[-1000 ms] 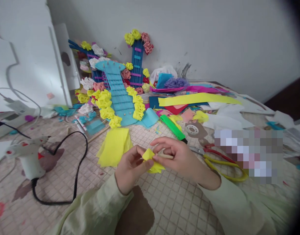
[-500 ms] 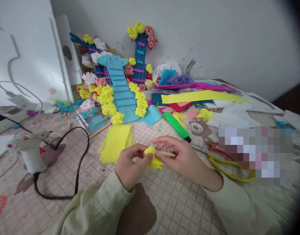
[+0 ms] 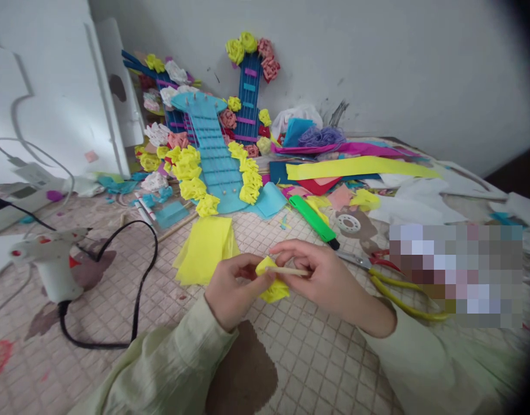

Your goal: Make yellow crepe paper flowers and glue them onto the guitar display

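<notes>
My left hand (image 3: pixel 230 288) pinches a small crumpled piece of yellow paper (image 3: pixel 271 286) just above the checked table cover. My right hand (image 3: pixel 321 275) is closed on a thin wooden stick (image 3: pixel 291 271) whose tip lies against the yellow paper, and its fingers also touch the paper. Both hands meet at the middle of the view. A flat stack of yellow paper sheets (image 3: pixel 207 249) lies just beyond my left hand.
A white glue gun (image 3: pixel 53 266) with a black cord (image 3: pixel 139 288) stands at the left. Blue guitar-shaped boards with paper flowers (image 3: pixel 213 161) lean at the back. A green cutter (image 3: pixel 313 219), yellow-handled scissors (image 3: pixel 398 291) and coloured paper strips (image 3: pixel 355 168) lie to the right.
The wooden stick now shows in my right hand against the yellow paper, and the hands have closed in on the paper. The camera shifted slightly.
</notes>
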Available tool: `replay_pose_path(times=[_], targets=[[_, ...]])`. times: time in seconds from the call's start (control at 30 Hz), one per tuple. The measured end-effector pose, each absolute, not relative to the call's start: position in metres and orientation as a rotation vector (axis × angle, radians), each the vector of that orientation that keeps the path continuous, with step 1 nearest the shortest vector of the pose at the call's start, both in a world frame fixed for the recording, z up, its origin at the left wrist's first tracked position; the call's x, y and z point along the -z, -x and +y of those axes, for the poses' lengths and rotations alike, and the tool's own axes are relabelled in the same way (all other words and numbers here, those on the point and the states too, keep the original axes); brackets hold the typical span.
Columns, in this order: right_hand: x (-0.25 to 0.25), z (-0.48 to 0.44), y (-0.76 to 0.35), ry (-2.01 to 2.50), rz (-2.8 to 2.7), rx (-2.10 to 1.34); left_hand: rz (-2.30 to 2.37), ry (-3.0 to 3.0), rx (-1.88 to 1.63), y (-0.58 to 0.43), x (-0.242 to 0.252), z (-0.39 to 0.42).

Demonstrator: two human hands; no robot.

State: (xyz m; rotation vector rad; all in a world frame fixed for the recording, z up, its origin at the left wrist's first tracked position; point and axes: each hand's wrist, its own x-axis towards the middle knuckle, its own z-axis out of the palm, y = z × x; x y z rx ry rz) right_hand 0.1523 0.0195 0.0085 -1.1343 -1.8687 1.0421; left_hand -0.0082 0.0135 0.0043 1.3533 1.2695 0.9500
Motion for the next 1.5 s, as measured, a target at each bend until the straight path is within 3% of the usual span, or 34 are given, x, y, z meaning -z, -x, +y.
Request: replay_pose_path(times=[0.7, 1.03, 1.5], targets=[[-0.015, 0.02, -0.159, 1.155, -2.225, -0.663, 1.181, -1.469, -1.122, 0.011, 0.0, 0.012], [-0.002, 0.021, -0.156, 0.801, -2.099, -0.344, 1.133, -1.502, -1.102, 0.012, 0.004, 0.012], [0.0, 0.018, -0.156, 0.739, -2.087, -0.331, 1.097, -1.491, -1.122, 0.011, 0.001, 0.011]])
